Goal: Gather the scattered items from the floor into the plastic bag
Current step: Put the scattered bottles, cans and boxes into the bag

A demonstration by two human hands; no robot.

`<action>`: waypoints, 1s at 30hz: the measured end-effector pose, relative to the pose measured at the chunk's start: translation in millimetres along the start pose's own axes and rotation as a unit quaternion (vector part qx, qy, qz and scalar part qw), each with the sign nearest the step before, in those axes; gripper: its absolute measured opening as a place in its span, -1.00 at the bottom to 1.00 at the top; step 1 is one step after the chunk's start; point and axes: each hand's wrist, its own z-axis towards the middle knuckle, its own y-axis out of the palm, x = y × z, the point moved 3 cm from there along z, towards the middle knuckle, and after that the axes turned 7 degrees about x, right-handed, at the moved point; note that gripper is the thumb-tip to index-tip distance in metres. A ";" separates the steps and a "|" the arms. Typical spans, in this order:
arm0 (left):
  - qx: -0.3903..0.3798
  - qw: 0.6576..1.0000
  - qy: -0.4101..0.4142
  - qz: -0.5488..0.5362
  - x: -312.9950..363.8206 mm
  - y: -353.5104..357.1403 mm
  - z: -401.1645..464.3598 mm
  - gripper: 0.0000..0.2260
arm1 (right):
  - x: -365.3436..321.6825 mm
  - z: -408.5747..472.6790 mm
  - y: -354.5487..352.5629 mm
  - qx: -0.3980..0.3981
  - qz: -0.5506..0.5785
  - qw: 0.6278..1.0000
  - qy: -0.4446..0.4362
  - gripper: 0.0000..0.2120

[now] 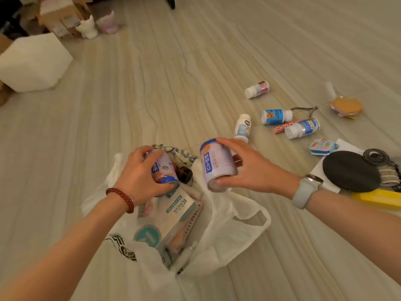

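A white plastic bag [234, 231] lies open on the floor below me, holding a white and teal box [173, 216] and other small things. My left hand [138, 174] grips a pale can [162, 170] over the bag's mouth. My right hand [249, 168] grips a second, lilac can [217, 164] just right of it, above the bag's edge. Several small white bottles lie on the floor to the right: one with a pink label [257, 89], two with blue labels [276, 116] [302, 128], and one [242, 127] nearest my right hand.
A pink patterned tube [284, 127], nail clippers [303, 110], an orange puff [346, 106] and a small blue pouch [322, 147] lie at right. Further right are a black disc [349, 170] on white paper and a yellow box [379, 198]. A white block [34, 61] and cardboard boxes [60, 16] stand at far left.
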 end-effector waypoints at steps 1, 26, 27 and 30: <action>-0.008 1.000 -0.013 0.004 -8.1 1.2 -3.9 -0.16 | -9.8 -1.7 12.9 -0.037 -0.042 0.998 -0.028 -0.17; -0.008 0.997 0.022 -0.069 33.7 44.4 13.7 -0.31 | 47.6 -36.1 72.4 -0.070 -0.324 0.942 -0.057 -0.40; -0.016 0.997 0.019 -0.067 35.4 47.1 14.4 -0.32 | 52.0 -36.8 61.7 -0.044 -0.331 0.942 -0.034 -0.44; -0.037 0.998 -0.022 -0.052 38.4 59.7 16.1 -0.32 | 76.9 -30.3 42.2 -0.024 -0.290 0.943 0.164 -0.46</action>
